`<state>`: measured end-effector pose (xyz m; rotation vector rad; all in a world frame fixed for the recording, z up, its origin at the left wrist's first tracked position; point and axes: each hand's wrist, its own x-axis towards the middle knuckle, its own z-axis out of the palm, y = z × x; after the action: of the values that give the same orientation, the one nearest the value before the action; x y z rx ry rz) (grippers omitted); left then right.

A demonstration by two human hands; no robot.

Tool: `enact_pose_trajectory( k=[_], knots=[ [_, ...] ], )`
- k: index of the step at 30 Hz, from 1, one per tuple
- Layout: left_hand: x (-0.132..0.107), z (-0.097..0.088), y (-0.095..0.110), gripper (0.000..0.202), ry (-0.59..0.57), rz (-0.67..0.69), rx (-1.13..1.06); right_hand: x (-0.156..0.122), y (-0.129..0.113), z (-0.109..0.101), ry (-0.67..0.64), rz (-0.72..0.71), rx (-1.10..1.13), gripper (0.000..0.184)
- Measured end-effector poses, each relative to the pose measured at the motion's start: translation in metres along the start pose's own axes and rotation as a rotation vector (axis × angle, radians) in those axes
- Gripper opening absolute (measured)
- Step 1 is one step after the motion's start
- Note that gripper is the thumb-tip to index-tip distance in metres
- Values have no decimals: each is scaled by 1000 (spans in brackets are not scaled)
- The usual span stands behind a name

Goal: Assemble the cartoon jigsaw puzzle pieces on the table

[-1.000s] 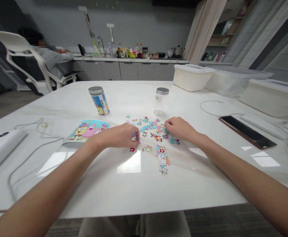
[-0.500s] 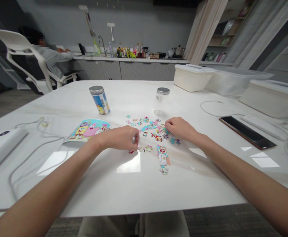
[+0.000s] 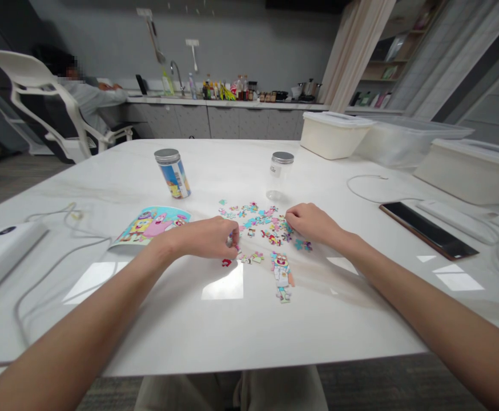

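Left hand (image 3: 202,238), fingertips (image 3: 231,241) pinching a small colourful cardboard jigsaw piece (image 3: 233,234); right hand (image 3: 312,223), fingers (image 3: 293,216) pressed together beside scattered multicoloured cardboard jigsaw pieces (image 3: 273,240).

Small colourful jigsaw pieces (image 3: 258,224) lie loose and flat; nearer, a joined cartoon figure (image 3: 282,277).

Two jars (image 3: 172,174) (tabletop (image 3: 104,188)) stand behind jigsaw pieces (image 3: 258,225).
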<state>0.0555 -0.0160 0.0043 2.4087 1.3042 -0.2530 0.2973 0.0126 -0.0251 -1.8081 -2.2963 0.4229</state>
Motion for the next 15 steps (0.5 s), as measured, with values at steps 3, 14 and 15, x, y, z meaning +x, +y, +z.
enact_pose_trajectory(
  k=[3,14,15],
  knots=[
    [0,0,-1,18,2,-2,-2,0,0,0,-2,-4,3,23],
    [-4,-5,-1,17,65,65,5,0,1,1,-12,-17,11,23],
    [-4,-5,-2,20,55,87,-11,0,1,1,-13,-16,11,24]
  ],
)
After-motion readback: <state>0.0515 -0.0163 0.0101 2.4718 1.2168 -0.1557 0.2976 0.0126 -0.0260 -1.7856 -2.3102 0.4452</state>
